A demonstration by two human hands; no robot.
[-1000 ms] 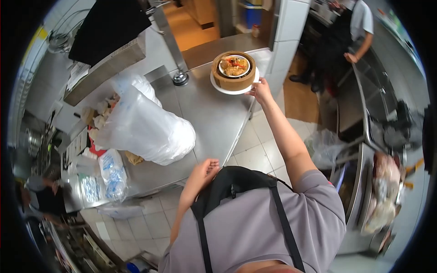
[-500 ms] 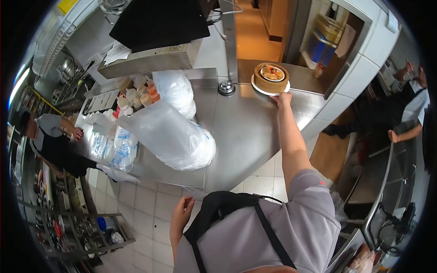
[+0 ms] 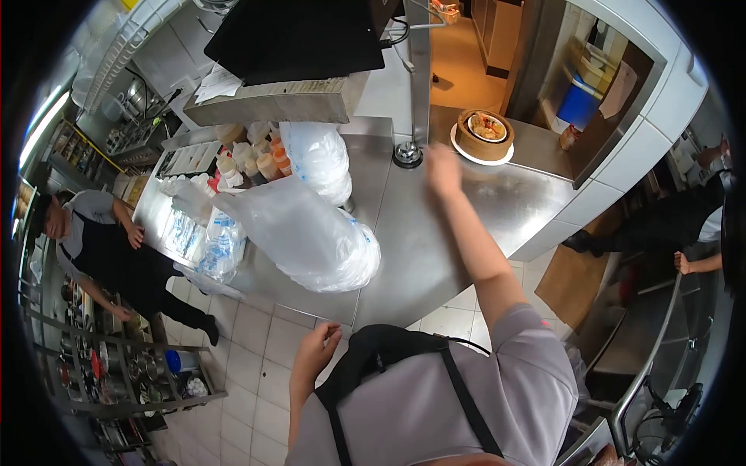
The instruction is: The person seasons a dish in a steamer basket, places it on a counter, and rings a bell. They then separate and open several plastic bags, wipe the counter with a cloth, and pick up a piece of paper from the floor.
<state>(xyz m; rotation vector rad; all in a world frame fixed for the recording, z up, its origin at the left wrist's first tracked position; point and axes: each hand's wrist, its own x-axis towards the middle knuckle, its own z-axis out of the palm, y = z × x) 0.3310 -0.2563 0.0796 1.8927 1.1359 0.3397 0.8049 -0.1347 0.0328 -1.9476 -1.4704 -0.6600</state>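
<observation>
My right hand [image 3: 444,172] hangs over the steel counter [image 3: 412,248], just right of a silver call bell [image 3: 407,155]. It is motion-blurred, so its fingers cannot be made out, and no contact with the bell shows. To its right a round bamboo steamer [image 3: 499,149] sits on a white plate [image 3: 468,156] at the pass-through window. Inside the steamer is a small bowl of reddish-yellow food [image 3: 487,126]. My left hand [image 3: 314,353] is low by my body, fingers loosely curled, with nothing visible in it.
Bulky clear plastic bags [image 3: 311,241] and squeeze bottles [image 3: 268,165] crowd the counter's left side. Above them juts a shelf [image 3: 272,102] with a black screen [image 3: 299,39]. One person [image 3: 101,241] stands at left; another [image 3: 668,225] is at right, beside a metal rail [image 3: 649,349].
My right hand has let go of the plate with the steamer and moved left towards the bell. The plate stays at the window. The person at left has shifted into fuller view.
</observation>
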